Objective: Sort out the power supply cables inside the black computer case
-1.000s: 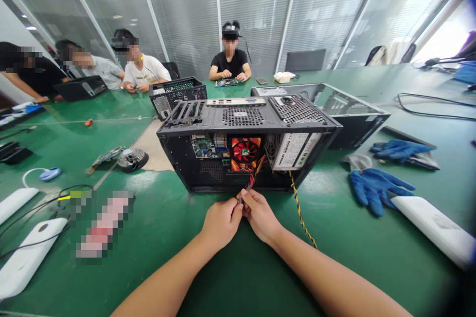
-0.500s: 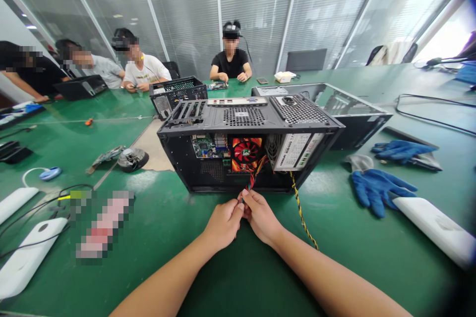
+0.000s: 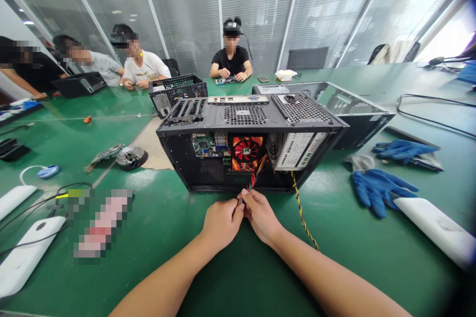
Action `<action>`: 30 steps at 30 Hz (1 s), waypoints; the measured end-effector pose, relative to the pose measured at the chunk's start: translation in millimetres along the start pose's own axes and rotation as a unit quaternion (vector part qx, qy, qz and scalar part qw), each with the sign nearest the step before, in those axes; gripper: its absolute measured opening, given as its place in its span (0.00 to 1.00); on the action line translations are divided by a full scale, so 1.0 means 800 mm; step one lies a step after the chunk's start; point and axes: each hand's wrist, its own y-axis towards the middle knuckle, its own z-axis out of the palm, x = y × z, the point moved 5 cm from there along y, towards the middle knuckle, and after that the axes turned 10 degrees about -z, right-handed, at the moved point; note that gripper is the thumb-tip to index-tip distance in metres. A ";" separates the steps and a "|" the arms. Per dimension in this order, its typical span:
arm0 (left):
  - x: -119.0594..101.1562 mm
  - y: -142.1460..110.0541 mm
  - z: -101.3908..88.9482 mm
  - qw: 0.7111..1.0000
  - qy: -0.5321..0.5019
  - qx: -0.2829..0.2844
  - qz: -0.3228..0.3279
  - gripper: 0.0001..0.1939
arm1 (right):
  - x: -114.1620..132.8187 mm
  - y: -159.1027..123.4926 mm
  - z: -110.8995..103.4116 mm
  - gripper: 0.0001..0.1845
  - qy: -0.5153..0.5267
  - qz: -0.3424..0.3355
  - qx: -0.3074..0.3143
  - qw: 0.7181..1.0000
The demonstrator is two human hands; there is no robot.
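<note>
Cables: where they trail, twisted, from the perforated case — left hand and right hand pinch them.
Table: glossy green.
Far wall: slatted blinds.

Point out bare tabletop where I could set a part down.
Bare tabletop shows left of the left hand, up to the pixelated item, and between the yellow-black cable and blue glove. It is crowded behind the open case, where other cases stand, and at far left, around the white blocks.
</note>
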 end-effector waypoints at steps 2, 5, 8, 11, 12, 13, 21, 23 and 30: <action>0.000 -0.001 0.001 0.999 0.034 -0.008 0.003 0.17 | 0.000 0.000 0.000 0.21 -0.004 -0.003 -0.001 1.000; -0.001 -0.001 0.001 0.999 0.039 -0.011 0.007 0.17 | 0.001 0.001 0.000 0.21 -0.005 -0.008 -0.001 1.000; -0.002 0.000 0.001 1.000 -0.014 0.005 0.002 0.17 | 0.000 0.001 0.000 0.20 -0.002 -0.004 0.003 1.000; -0.001 0.002 0.002 0.996 -0.086 0.031 -0.012 0.18 | 0.000 0.001 0.000 0.20 0.003 0.008 0.003 1.000; -0.001 0.002 0.003 0.994 -0.104 0.037 -0.017 0.18 | 0.001 0.000 0.000 0.20 0.005 0.010 0.002 1.000; 0.000 0.003 0.003 0.992 -0.117 0.042 -0.021 0.18 | 0.001 0.000 0.000 0.20 0.007 0.011 0.001 1.000; 0.000 0.003 0.003 0.996 -0.080 0.040 -0.007 0.19 | -0.001 0.000 0.000 0.20 0.010 0.007 0.003 1.000; 0.001 0.002 0.002 0.999 -0.037 0.022 -0.008 0.18 | 0.000 0.001 0.000 0.21 0.001 0.000 -0.001 1.000; -0.002 -0.001 0.001 0.999 0.048 -0.003 0.008 0.17 | 0.002 0.001 0.001 0.21 -0.010 -0.006 -0.008 1.000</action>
